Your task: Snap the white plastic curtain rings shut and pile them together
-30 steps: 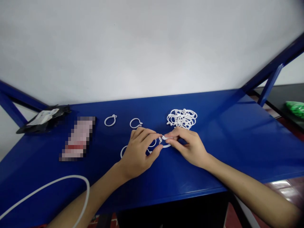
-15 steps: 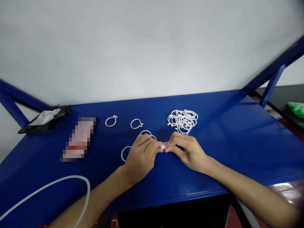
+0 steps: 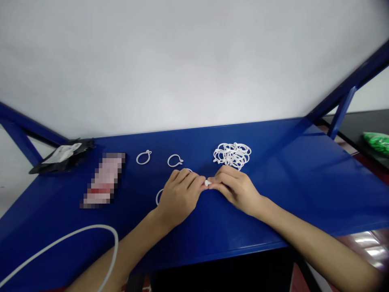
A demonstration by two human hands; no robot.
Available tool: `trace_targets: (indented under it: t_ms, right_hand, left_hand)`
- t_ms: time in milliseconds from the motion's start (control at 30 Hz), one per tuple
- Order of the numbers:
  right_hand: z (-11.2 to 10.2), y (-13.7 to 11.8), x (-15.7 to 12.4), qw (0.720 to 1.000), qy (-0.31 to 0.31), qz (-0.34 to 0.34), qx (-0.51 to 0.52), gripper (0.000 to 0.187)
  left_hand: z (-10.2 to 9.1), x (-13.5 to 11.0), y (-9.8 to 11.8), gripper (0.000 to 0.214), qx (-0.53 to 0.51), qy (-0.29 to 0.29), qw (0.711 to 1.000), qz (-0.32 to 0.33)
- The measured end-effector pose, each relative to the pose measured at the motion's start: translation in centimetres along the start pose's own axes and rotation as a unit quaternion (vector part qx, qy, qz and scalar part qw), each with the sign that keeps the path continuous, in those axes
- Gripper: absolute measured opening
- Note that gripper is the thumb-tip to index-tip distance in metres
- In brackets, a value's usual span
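Note:
My left hand (image 3: 179, 198) and my right hand (image 3: 238, 188) meet above the middle of the blue table. Both pinch a white plastic ring (image 3: 207, 183) between thumb and fingers. Only its small clasp ends show; the fingers hide the rest. Just behind my right hand lies a pile of white rings (image 3: 232, 155), each with a small clasp. To the left lie a single ring (image 3: 148, 152) and a second ring (image 3: 181, 161). Another ring (image 3: 157, 196) is partly covered by my left hand, and a sliver of white shows beyond its knuckles.
The blue table (image 3: 267, 162) stands against a pale wall. On its left lie a black bag (image 3: 50, 164) with a white label and a blurred pinkish packet (image 3: 105, 178). A white cable (image 3: 75, 230) loops across the front left. Something green (image 3: 378, 142) sits far right.
The view has shifted slightly. My hands have drawn closer together around the ring and now cover more of the rings beside my left hand.

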State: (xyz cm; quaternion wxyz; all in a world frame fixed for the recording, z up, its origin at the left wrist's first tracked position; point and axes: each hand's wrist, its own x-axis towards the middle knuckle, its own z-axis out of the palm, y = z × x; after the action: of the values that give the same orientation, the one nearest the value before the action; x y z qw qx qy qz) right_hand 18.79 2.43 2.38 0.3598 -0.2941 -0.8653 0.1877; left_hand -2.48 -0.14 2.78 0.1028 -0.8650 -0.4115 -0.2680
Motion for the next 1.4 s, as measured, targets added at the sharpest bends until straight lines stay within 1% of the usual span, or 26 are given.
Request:
trace_targets:
  t_ms: [133, 200, 300, 367, 433, 533, 667, 733, 833, 933, 1033, 1100, 1167, 1233, 1267, 1367, 1400]
  right_hand:
    - [-0.4, 1.3, 0.4, 0.995, 0.033, 0.021, -0.095, 0.012]
    - [-0.8, 2.0, 0.4, 0.987, 0.035, 0.035, -0.152, 0.012]
    - [-1.2, 2.5, 0.4, 0.973, 0.015, 0.052, -0.222, 0.013]
    - [-1.3, 2.5, 0.4, 0.969, 0.011, 0.054, -0.243, 0.015]
    - [-1.3, 2.3, 0.4, 0.968, 0.023, 0.052, -0.246, 0.016]
    - [-1.4, 1.8, 0.5, 0.969, 0.044, 0.047, -0.239, 0.016]
    - [-1.3, 1.2, 0.5, 0.975, 0.038, 0.040, -0.217, 0.015]
    - [-1.1, 1.0, 0.4, 0.978, 0.031, 0.036, -0.203, 0.014]
    - [-0.7, 0.6, 0.4, 0.983, 0.019, 0.029, -0.178, 0.015]
    - [-0.2, 0.1, 0.3, 0.989, -0.014, 0.019, -0.144, 0.019]
    - [0.4, -0.5, 0.3, 0.994, -0.049, 0.014, -0.098, 0.026]
    - [0.8, -0.9, 0.1, 0.997, -0.053, 0.009, -0.052, 0.030]
    - [1.1, -1.2, 0.0, 0.999, -0.039, 0.013, 0.015, 0.028]
    - [1.3, -1.5, -0.2, 0.996, -0.014, 0.039, 0.079, 0.023]
    - [1.3, -1.5, -0.3, 0.993, 0.002, 0.060, 0.102, 0.021]
    - [1.1, -1.7, -0.3, 0.975, 0.036, 0.138, 0.172, 0.014]
    - [1.0, -1.6, -0.2, 0.963, 0.041, 0.168, 0.208, 0.013]
  left_hand:
    - [0.3, -0.3, -1.0, 0.027, 0.071, -0.084, 0.991, -0.071]
    - [0.5, -0.5, -1.4, 0.025, 0.088, -0.114, 0.986, -0.080]
    - [0.4, -0.5, -1.7, 0.018, 0.100, -0.147, 0.980, -0.085]
    - [0.3, -0.4, -1.8, 0.019, 0.107, -0.167, 0.976, -0.095]
    - [0.1, -0.4, -1.8, 0.020, 0.113, -0.180, 0.972, -0.106]
    - [-0.2, -0.3, -2.0, 0.020, 0.115, -0.182, 0.970, -0.113]
    - [-0.2, -0.3, -2.3, 0.015, 0.125, -0.170, 0.971, -0.110]
    - [-0.3, -0.3, -2.3, 0.014, 0.129, -0.155, 0.974, -0.107]
    - [-0.3, -0.2, -2.2, 0.011, 0.122, -0.115, 0.980, -0.106]
    - [-0.5, -0.1, -1.9, 0.010, 0.080, -0.078, 0.987, -0.118]
    - [-0.8, 0.1, -1.5, 0.013, -0.013, -0.050, 0.989, -0.141]
    - [-0.9, 0.3, -1.2, 0.015, -0.092, -0.033, 0.985, -0.142]
    - [-1.1, 0.5, -0.9, 0.016, -0.163, -0.016, 0.978, -0.128]
    - [-1.3, 0.6, -0.7, 0.016, -0.216, -0.008, 0.969, -0.121]
    - [-1.4, 0.6, -0.6, 0.015, -0.239, -0.014, 0.962, -0.127]
    - [-1.8, 0.5, -0.5, 0.006, -0.312, -0.047, 0.931, -0.185]
    - [-1.9, 0.4, -0.5, 0.009, -0.335, -0.055, 0.919, -0.201]
